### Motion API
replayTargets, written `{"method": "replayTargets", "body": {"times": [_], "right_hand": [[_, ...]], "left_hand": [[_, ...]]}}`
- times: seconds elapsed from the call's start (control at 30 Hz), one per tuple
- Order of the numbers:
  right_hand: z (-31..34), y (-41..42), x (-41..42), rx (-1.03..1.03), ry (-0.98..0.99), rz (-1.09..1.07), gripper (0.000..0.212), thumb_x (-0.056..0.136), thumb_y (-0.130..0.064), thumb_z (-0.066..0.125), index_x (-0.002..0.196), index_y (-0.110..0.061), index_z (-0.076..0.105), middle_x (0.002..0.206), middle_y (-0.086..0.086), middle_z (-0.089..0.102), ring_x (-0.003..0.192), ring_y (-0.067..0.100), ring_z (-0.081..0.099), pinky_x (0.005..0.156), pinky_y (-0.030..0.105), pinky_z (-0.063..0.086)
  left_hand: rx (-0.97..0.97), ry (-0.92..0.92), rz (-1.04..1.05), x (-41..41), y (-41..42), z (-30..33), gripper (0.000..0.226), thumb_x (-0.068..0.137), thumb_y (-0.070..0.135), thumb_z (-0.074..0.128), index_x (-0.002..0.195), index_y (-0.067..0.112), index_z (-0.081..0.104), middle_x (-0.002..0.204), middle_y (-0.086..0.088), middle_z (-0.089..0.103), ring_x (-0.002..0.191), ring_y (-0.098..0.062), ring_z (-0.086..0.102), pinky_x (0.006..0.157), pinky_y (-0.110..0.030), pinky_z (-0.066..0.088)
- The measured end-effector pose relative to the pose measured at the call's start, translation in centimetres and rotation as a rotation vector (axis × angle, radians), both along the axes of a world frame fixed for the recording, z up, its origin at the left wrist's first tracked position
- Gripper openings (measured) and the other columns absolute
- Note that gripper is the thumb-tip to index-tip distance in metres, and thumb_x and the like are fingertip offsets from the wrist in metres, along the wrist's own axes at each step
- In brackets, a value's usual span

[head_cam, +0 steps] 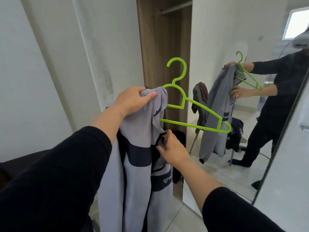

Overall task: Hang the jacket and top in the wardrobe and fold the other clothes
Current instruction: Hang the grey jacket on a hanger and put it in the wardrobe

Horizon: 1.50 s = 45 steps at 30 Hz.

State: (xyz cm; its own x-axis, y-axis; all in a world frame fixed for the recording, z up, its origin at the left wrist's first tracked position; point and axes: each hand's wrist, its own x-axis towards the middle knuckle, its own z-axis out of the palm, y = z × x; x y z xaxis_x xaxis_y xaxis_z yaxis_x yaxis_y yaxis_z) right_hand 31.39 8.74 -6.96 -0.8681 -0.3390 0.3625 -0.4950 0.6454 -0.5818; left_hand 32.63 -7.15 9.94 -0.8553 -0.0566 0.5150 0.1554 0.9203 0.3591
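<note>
Left hand (pixel 133 98) at 10 o'clock, fingers closed on jacket (pixel 138 148) shoulder over hanger (pixel 192 104) end. At centre, right hand (pixel 172 148) pinching dark front edge. Better to lift that side over free arm at 3 o'clock, then hook into wardrobe (pixel 163 47).

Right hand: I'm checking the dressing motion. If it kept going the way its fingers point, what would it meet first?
The right hand would meet the grey jacket first; its fingertips look already at the dark front edge.
</note>
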Motion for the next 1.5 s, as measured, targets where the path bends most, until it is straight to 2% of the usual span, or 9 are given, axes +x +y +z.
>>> {"method": "replayTargets", "body": {"times": [0.1, 0.2, 0.33, 0.4, 0.57, 0.73, 0.97, 1.13, 1.5], "right_hand": [[-0.2, -1.4, -0.1, -0.174, -0.217, -0.036, 0.056, 0.080, -0.034, 0.068, 0.110, -0.025, 0.022, 0.107, 0.002, 0.059, 0.092, 0.029, 0.061, 0.076, 0.045, 0.051], [-0.8, -1.5, -0.8, -0.115, -0.335, -0.126, 0.037, 0.086, -0.023, 0.060, 0.115, -0.016, 0.038, 0.102, 0.009, 0.062, 0.093, 0.033, 0.061, 0.072, 0.037, 0.048], [-1.1, 0.5, -2.8, -0.367, -0.378, -0.171, 0.009, 0.093, -0.011, 0.051, 0.090, -0.011, 0.060, 0.085, 0.008, 0.060, 0.089, 0.025, 0.058, 0.075, 0.030, 0.043], [-0.1, 1.7, -3.7, -0.480, -0.338, -0.197, 0.024, 0.094, -0.007, 0.050, 0.072, -0.014, 0.054, 0.071, 0.005, 0.053, 0.080, 0.023, 0.050, 0.066, 0.027, 0.037], [3.8, 4.3, -4.3, -0.697, -0.305, -0.119, 0.028, 0.093, 0.006, 0.047, 0.077, -0.016, 0.054, 0.072, -0.002, 0.049, 0.068, 0.010, 0.045, 0.061, 0.020, 0.038], [6.3, 5.3, -5.1, -0.563, -0.274, -0.116, 0.033, 0.096, -0.013, 0.050, 0.065, -0.022, 0.052, 0.062, -0.003, 0.045, 0.059, 0.009, 0.039, 0.056, 0.024, 0.030], [8.3, 5.8, -5.5, -0.454, -0.160, -0.147, 0.039, 0.098, -0.017, 0.048, 0.061, -0.026, 0.045, 0.059, -0.007, 0.039, 0.055, 0.009, 0.035, 0.052, 0.023, 0.026], [9.6, 4.5, -5.1, -0.453, -0.070, -0.164, 0.022, 0.096, -0.011, 0.045, 0.082, -0.014, 0.061, 0.073, -0.002, 0.053, 0.066, 0.011, 0.045, 0.054, 0.019, 0.033], [9.4, 0.4, -3.3, -0.326, 0.069, 0.094, 0.021, 0.095, -0.031, 0.050, 0.110, -0.025, 0.063, 0.084, -0.008, 0.064, 0.080, 0.012, 0.060, 0.072, 0.029, 0.046]], "left_hand": [[0.044, 0.005, -0.023, 0.4, -0.1, 0.4, 0.042, 0.089, 0.058, 0.050, 0.061, 0.027, 0.047, 0.059, 0.008, 0.047, 0.059, -0.010, 0.044, 0.055, -0.025, 0.032], [0.123, 0.032, -0.045, 1.1, -1.1, 0.8, 0.046, 0.087, 0.058, 0.054, 0.057, 0.024, 0.046, 0.055, 0.008, 0.044, 0.058, -0.011, 0.043, 0.056, -0.028, 0.033], [0.227, 0.000, -0.022, 2.5, -4.6, 1.4, 0.062, 0.077, 0.070, 0.056, 0.062, 0.012, 0.044, 0.060, 0.004, 0.038, 0.058, -0.012, 0.038, 0.058, -0.029, 0.029], [0.241, -0.052, -0.012, 3.2, -6.6, 1.4, 0.079, 0.063, 0.080, 0.053, 0.069, 0.002, 0.052, 0.065, 0.000, 0.043, 0.062, -0.012, 0.041, 0.061, -0.030, 0.031], [0.263, -0.209, -0.002, 4.4, -10.4, -0.3, 0.072, 0.051, 0.082, 0.059, 0.072, 0.012, 0.058, 0.068, -0.002, 0.044, 0.066, -0.013, 0.043, 0.067, -0.030, 0.031], [0.203, -0.245, 0.049, 4.6, -11.5, -2.0, 0.068, 0.052, 0.080, 0.057, 0.059, 0.013, 0.049, 0.060, -0.003, 0.042, 0.060, -0.019, 0.043, 0.061, -0.031, 0.031], [-0.173, -0.138, 0.274, 3.2, -10.6, -2.6, 0.051, 0.080, 0.068, 0.054, 0.081, 0.018, 0.066, 0.073, -0.003, 0.063, 0.074, -0.022, 0.057, 0.058, -0.031, 0.036], [-0.378, -0.063, 0.421, 2.5, -9.4, -2.9, 0.051, 0.084, 0.068, 0.046, 0.073, 0.020, 0.060, 0.073, 0.001, 0.060, 0.082, -0.026, 0.060, 0.062, -0.030, 0.037], [0.078, 0.141, 0.404, 0.9, -4.7, -1.6, 0.062, 0.083, 0.071, 0.044, 0.075, 0.013, 0.063, 0.068, -0.004, 0.063, 0.070, -0.025, 0.057, 0.064, -0.036, 0.045]]}}
